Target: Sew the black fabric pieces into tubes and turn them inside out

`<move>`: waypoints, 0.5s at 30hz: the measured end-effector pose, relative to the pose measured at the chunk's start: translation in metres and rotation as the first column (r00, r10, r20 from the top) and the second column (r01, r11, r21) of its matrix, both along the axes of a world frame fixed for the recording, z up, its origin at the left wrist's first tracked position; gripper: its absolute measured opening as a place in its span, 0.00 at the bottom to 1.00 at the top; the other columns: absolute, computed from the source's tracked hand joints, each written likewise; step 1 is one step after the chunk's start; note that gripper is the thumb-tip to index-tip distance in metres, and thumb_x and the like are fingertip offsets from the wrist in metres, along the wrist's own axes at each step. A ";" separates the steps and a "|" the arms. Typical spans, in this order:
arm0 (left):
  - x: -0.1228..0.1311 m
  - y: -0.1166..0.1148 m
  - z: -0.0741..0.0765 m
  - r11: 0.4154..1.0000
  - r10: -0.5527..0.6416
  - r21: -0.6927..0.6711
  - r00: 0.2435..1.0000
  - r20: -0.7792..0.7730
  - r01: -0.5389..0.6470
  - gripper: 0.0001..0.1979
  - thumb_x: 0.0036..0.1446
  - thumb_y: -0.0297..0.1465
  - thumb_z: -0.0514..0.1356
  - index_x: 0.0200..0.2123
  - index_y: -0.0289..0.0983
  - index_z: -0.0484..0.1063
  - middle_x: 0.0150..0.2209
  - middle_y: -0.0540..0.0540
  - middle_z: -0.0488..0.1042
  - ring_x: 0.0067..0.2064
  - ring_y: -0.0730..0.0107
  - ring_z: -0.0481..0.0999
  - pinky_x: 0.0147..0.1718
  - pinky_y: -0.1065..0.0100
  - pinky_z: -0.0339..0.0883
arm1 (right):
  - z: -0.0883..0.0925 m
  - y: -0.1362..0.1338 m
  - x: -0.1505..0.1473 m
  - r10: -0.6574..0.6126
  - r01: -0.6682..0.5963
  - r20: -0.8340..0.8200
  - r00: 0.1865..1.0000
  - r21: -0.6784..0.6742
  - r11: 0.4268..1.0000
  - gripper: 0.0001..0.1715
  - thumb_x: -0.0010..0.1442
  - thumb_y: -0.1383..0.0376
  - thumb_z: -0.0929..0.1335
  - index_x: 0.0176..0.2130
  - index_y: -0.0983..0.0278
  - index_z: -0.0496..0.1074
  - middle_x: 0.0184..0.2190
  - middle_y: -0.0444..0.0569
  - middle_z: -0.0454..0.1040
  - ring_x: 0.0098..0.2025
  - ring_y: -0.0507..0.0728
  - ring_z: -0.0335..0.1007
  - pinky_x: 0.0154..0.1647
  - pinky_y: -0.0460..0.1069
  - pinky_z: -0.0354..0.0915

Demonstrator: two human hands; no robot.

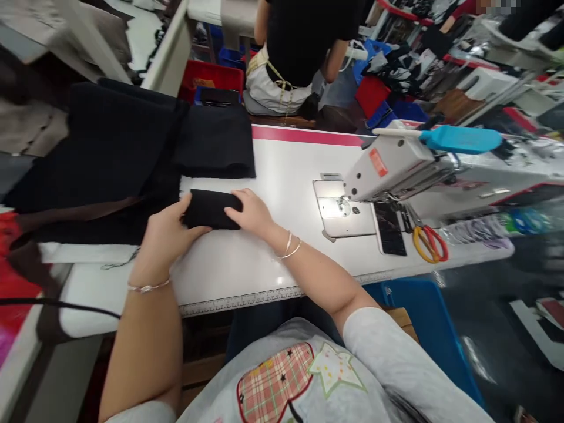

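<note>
A small folded piece of black fabric (210,209) lies on the white sewing table (273,176). My left hand (167,235) grips its left end, thumb on top and fingers curled under. Over its right end my right hand (250,211) rests palm down, fingers closed on the cloth. Behind it lies a larger stack of black fabric (132,147). The sewing machine (392,167) stands to the right, about a hand's width from my right hand.
Scissors with yellow and red handles (429,242) and a black phone (390,229) lie beside the machine. A blue lamp (460,140) sticks out above it. Another person in a black top (304,41) sits beyond the table. Red and blue bins stand around.
</note>
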State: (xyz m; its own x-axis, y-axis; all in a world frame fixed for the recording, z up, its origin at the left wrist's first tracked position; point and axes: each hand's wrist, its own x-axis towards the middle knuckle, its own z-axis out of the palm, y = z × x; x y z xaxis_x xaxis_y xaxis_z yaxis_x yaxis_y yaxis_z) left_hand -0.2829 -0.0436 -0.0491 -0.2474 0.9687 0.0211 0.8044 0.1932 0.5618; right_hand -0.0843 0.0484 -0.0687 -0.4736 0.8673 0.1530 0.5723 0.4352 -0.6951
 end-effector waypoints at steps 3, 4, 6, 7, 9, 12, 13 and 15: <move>0.001 -0.003 0.006 0.996 -0.063 0.063 0.994 0.094 0.057 0.45 0.45 0.35 0.68 0.66 0.41 0.57 0.58 0.43 0.71 0.53 0.57 0.74 0.54 0.62 0.66 | 0.004 0.005 0.001 0.006 -0.007 -0.021 1.000 -0.031 0.999 0.26 0.58 0.59 0.68 0.54 0.64 0.70 0.51 0.52 0.70 0.54 0.59 0.68 0.58 0.54 0.63; 0.002 -0.005 0.009 0.997 -0.055 0.068 0.993 0.108 0.048 0.44 0.45 0.34 0.68 0.65 0.41 0.58 0.57 0.43 0.72 0.52 0.57 0.74 0.53 0.62 0.66 | 0.008 0.004 0.001 0.014 -0.015 -0.031 0.999 -0.044 0.999 0.26 0.57 0.59 0.68 0.54 0.65 0.70 0.51 0.52 0.71 0.53 0.59 0.68 0.57 0.54 0.63; 0.003 -0.007 0.016 0.998 -0.037 0.061 0.993 0.114 0.030 0.42 0.45 0.32 0.66 0.65 0.41 0.59 0.54 0.42 0.74 0.50 0.57 0.76 0.52 0.62 0.67 | 0.016 0.002 0.002 0.011 -0.015 -0.049 0.999 -0.066 0.998 0.25 0.56 0.60 0.68 0.53 0.65 0.71 0.51 0.52 0.71 0.52 0.59 0.69 0.56 0.54 0.65; 0.004 -0.008 0.018 0.998 -0.026 0.058 0.994 0.110 0.020 0.41 0.45 0.31 0.66 0.64 0.40 0.60 0.52 0.42 0.75 0.49 0.57 0.76 0.51 0.62 0.68 | 0.019 0.000 0.002 0.009 -0.013 -0.055 0.998 -0.076 0.997 0.25 0.56 0.61 0.68 0.53 0.65 0.71 0.50 0.52 0.71 0.51 0.59 0.69 0.55 0.54 0.65; 0.005 -0.010 0.022 0.999 -0.020 0.051 0.995 0.097 0.015 0.40 0.46 0.30 0.64 0.64 0.40 0.61 0.50 0.41 0.77 0.47 0.57 0.77 0.50 0.61 0.68 | 0.024 -0.002 0.002 0.000 -0.006 -0.066 0.998 -0.094 0.996 0.25 0.55 0.62 0.68 0.53 0.65 0.72 0.50 0.51 0.72 0.49 0.59 0.70 0.54 0.54 0.66; 0.006 -0.011 0.025 0.999 -0.024 0.048 0.997 0.079 0.020 0.38 0.47 0.29 0.62 0.63 0.39 0.62 0.47 0.42 0.78 0.46 0.57 0.77 0.48 0.62 0.69 | 0.027 -0.003 0.001 -0.017 0.009 -0.077 0.997 -0.106 0.994 0.25 0.53 0.64 0.68 0.51 0.64 0.73 0.48 0.50 0.73 0.45 0.58 0.71 0.52 0.55 0.67; 0.006 -0.011 0.027 0.999 -0.028 0.043 0.997 0.074 0.025 0.37 0.47 0.28 0.62 0.63 0.39 0.62 0.46 0.42 0.78 0.46 0.57 0.77 0.48 0.62 0.69 | 0.028 -0.003 0.001 -0.025 0.015 -0.084 0.996 -0.113 0.993 0.24 0.53 0.64 0.68 0.51 0.63 0.73 0.48 0.50 0.73 0.43 0.57 0.71 0.51 0.55 0.67; 0.007 -0.011 0.030 0.999 -0.036 0.032 0.997 0.062 0.034 0.36 0.48 0.27 0.61 0.63 0.38 0.63 0.45 0.41 0.78 0.45 0.57 0.77 0.47 0.62 0.69 | 0.028 -0.002 0.000 -0.040 0.026 -0.103 0.994 -0.137 0.990 0.24 0.52 0.65 0.68 0.50 0.63 0.74 0.47 0.49 0.73 0.37 0.55 0.70 0.48 0.54 0.68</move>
State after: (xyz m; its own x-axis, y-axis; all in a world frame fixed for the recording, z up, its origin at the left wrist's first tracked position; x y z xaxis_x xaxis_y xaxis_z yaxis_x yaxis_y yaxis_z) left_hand -0.2762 -0.0550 -0.0192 -0.2151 0.9759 0.0371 0.7734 0.1471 0.6166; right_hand -0.0840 0.0461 -0.0405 -0.4318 0.8983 0.0810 0.5051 0.3152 -0.8034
